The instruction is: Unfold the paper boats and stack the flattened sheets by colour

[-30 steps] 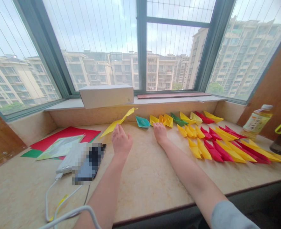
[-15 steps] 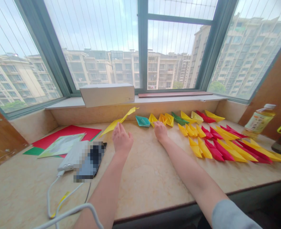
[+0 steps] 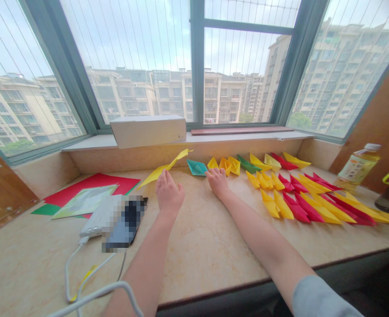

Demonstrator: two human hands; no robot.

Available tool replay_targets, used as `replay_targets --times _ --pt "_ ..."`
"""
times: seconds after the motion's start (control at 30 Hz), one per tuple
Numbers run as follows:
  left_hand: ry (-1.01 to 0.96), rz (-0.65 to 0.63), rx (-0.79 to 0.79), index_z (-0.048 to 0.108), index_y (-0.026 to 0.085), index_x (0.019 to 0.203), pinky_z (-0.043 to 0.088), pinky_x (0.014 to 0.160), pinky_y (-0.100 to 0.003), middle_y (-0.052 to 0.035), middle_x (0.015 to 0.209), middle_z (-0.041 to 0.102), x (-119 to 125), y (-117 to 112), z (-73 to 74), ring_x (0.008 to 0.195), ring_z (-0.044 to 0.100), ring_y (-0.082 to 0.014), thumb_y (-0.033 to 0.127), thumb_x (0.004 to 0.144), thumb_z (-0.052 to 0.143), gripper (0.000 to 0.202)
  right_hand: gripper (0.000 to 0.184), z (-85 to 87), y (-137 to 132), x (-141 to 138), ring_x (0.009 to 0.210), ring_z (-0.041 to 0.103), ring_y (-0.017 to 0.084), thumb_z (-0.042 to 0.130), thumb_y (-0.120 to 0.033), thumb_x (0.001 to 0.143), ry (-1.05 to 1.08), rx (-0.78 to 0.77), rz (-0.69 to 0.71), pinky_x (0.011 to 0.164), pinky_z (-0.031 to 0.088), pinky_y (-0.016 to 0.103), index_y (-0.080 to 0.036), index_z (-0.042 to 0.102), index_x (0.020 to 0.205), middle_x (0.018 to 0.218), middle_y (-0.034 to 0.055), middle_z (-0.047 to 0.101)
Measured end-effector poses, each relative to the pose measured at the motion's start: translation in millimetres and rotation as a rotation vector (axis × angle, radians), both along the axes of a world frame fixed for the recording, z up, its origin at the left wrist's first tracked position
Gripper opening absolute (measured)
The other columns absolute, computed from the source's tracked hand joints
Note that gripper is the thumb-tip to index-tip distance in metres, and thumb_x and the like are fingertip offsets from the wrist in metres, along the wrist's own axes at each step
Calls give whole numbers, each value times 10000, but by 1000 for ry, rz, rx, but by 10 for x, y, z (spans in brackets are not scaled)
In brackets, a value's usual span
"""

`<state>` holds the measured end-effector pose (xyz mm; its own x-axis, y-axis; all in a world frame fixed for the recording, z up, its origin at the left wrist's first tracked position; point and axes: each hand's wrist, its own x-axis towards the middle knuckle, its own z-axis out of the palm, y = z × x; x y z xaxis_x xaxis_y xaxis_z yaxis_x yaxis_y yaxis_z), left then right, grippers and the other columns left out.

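Observation:
My left hand (image 3: 170,192) is closed on a creased sheet of yellow paper (image 3: 155,175), which rises at a slant toward the windowsill. My right hand (image 3: 218,181) is over the worktop with its fingers bent but apart. Its fingertips are at the right end of a teal paper boat (image 3: 196,168), seemingly touching it. Just behind the same hand stands a yellow paper boat (image 3: 212,163), partly hidden by the fingers. Two more yellow boats (image 3: 230,165) and a green boat (image 3: 248,164) continue that row to the right.
Rows of yellow and red paper boats (image 3: 302,206) cover the right side. A drink bottle (image 3: 359,165) stands behind them. At left lie red paper (image 3: 92,187), a white power bank (image 3: 104,215), a phone (image 3: 125,226) and a white cable (image 3: 115,286). A white box (image 3: 150,133) sits on the sill.
My right hand has shifted slightly left, from the yellow boat to the teal one. The teal boat has moved a little to the left. My left hand and its paper stay put.

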<state>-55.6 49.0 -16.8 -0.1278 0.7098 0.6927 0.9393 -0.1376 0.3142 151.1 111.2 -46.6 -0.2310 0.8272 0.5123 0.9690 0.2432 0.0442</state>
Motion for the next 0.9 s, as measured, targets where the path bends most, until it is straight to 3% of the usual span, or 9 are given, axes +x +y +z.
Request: replay_targets --times 0.2,0.6,0.77,0.9 --pt "-20 2 -14 372 1 1440 315 1151 -477 -244 1475 427 5 -3 3 1370 403 -356 253 838 503 665 218 25 -2 21 960 546 240 464 -124 936 -3 -21 14 879 291 377 -182 673 967 956 114 693" --pt "3 -1 -10 374 -21 1432 322 1145 -486 -263 1470 423 11 -18 12 1369 399 -364 252 849 492 655 202 20 42 -4 923 551 230 467 -155 952 32 -9 -71 840 314 360 -185 666 938 958 105 694" --pt "0 1 -1 384 4 1434 326 1144 -481 -246 1473 427 12 -13 13 1366 406 -362 262 847 500 651 254 -7 82 12 927 559 244 435 -160 969 46 -8 -102 841 326 374 -175 641 1118 990 121 692" --pt "15 7 3 376 -19 1433 322 1146 -472 -251 1471 428 7 -6 2 1364 404 -358 263 851 494 657 379 -13 79 9 972 557 258 405 -181 990 46 5 -99 848 334 389 -176 513 1353 1055 132 684"
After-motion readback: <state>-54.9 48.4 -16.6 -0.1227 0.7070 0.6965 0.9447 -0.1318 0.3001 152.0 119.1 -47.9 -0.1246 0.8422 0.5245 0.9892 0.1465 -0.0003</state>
